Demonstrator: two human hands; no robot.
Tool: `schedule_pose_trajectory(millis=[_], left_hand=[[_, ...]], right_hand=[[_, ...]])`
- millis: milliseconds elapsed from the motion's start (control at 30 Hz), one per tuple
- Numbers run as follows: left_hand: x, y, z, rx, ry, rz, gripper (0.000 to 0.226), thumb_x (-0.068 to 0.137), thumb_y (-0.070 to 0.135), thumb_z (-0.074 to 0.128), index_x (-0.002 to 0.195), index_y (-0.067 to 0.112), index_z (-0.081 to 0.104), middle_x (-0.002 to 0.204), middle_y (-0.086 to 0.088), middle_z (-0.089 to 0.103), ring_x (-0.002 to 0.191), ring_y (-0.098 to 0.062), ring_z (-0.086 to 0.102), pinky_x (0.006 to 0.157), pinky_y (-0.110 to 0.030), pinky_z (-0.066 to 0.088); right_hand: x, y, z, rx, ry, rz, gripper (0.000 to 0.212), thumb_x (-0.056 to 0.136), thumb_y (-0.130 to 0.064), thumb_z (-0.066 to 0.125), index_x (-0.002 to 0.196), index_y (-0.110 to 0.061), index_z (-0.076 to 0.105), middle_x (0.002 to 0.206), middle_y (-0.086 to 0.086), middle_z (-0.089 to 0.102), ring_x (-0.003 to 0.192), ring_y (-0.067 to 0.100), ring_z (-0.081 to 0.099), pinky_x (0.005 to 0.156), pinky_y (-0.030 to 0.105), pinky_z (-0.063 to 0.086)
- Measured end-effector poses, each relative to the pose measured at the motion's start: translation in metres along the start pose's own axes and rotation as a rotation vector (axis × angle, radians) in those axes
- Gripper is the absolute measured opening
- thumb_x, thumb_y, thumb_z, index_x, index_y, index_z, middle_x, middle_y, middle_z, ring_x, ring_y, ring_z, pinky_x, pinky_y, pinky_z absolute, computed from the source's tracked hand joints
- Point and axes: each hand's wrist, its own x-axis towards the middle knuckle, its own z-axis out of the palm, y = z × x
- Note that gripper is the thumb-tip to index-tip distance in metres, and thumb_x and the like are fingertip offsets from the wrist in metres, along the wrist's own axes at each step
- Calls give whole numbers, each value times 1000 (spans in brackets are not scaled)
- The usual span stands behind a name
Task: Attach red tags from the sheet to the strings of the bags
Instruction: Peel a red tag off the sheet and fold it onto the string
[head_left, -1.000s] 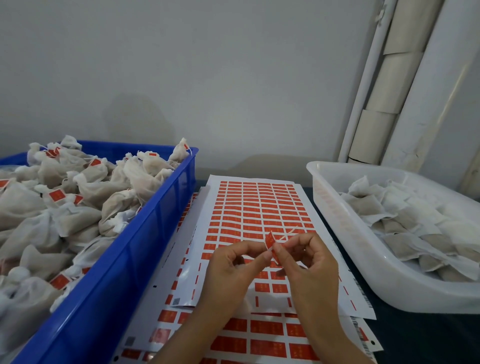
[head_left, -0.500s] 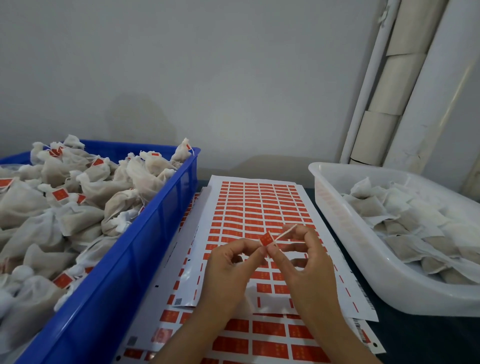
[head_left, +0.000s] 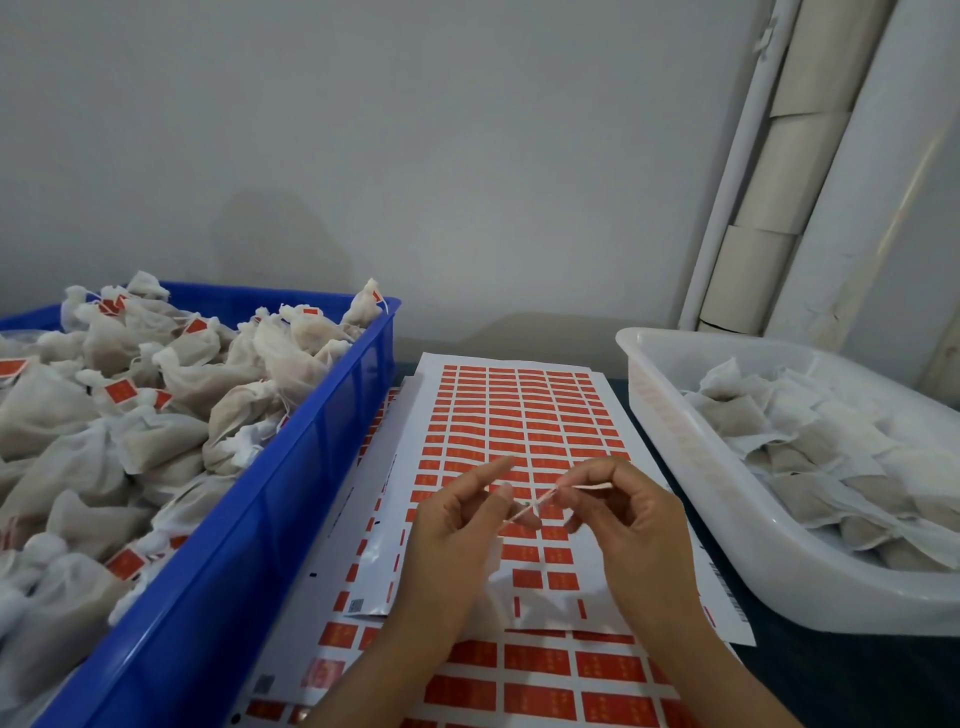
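The left hand (head_left: 457, 525) has let go; the right hand (head_left: 618, 514) alone pinches the string (head_left: 535, 503) (tag apparently folded on, attached).

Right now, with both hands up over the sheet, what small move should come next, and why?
Probably fold the tag shut over the string. The right hand pinches a thin strip, seemingly the tag edge-on, above the sheet. The left hand sits close, fingers loose, free to press it. The string itself is too fine to see, so this is a guess.
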Motion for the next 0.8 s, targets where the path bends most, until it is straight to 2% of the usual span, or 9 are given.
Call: schedule_pose_trajectory(millis=[100,167,267,367,500,567,633,800], left_hand=[[0,1,-1,2,31,-17,15,92,24,52,85,30,64,68,24,67,76,14,60,63,-6,39],[0,2,-2,-6,36,-75,19,91,30,52,79,24,64,64,25,66,74,19,57,67,-11,35],[2,1,-4,-12,12,-138,26,89,35,52,71,24,67,64,27,66,73,24,53,66,-12,33],[1,4,-5,-45,-18,-114,20,86,31,58,70,26,68,68,23,68,75,18,56,65,-15,36],[2,3,-5,4,-32,-56,8,82,28,65,75,29,67,69,26,67,77,16,57,64,-10,37],[2,2,-6,23,-39,-27,6,79,27,67,74,30,67,70,26,67,78,14,59,59,-6,40],[2,2,-7,13,-44,-7,7,77,27,69,72,30,68,71,25,68,77,11,60,55,-3,44],[4,-1,-8,47,-32,21,8,75,29,69,69,32,67,70,28,66,77,11,61,56,3,40]], right_hand=[[-2,-3,-1,-16,-21,-122,20,84,-4,60,78,-23,63,78,-12,67,81,9,64,70,11,51],[-3,-4,-1,-51,-17,-181,23,84,-3,61,78,-24,62,80,-14,66,84,7,63,73,8,48],[-2,-4,-2,-73,-5,-224,27,83,-1,61,79,-28,61,86,-14,66,89,7,62,78,8,47],[-1,-4,-4,-65,-3,-231,28,82,-2,63,80,-30,61,88,-17,67,90,7,63,81,11,49],[-1,-4,-5,-39,-7,-237,13,80,-16,60,83,-28,62,97,-18,66,93,6,63,82,12,49],[0,-4,-5,-21,-13,-239,10,79,-19,58,84,-27,63,99,-18,66,93,6,63,82,11,48],[2,-3,-6,7,-29,-225,9,79,-19,58,83,-25,63,98,-16,66,93,6,63,81,11,48],[4,2,-7,8,-31,-161,7,78,-23,57,80,-24,63,86,-13,67,89,8,63,79,11,49]])
